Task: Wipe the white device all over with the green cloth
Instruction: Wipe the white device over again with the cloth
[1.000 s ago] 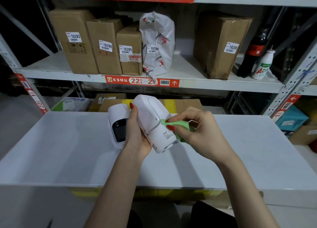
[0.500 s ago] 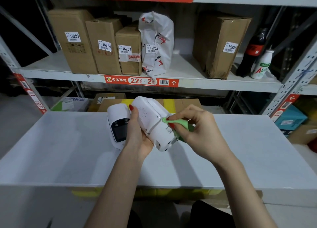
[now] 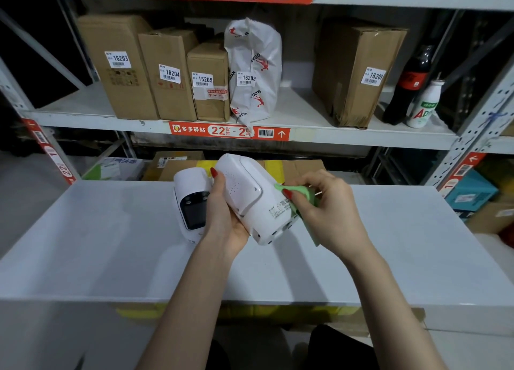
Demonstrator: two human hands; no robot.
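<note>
The white plastic device [image 3: 250, 200], a rounded two-part unit with a dark-screened head, was held just above the pale grey tabletop [image 3: 111, 244] at the centre of my view. Its larger body ran with its long axis from eleven o'clock down to five o'clock, the port end pointing toward me. My left hand [image 3: 225, 219] gripped it from below, fingers curled up between the two white parts, a thumb laid on the body's upper edge. My right hand [image 3: 319, 211] lay at three o'clock of the body, touching it, fingers pinching the folded green cloth [image 3: 299, 193] and pressing it against the labelled side. So the cloth hand was the nearer one to the unwiped flank, and I judged the coming stroke would run along that long axis toward the port end, with the left hand turning the device to offer fresh faces. Farther out at twelve o'clock stood brown cardboard boxes [image 3: 167, 75] and a white plastic bag [image 3: 254, 69] on the metal shelf [image 3: 306, 136], and two bottles [image 3: 414, 91] at two o'clock.
</note>
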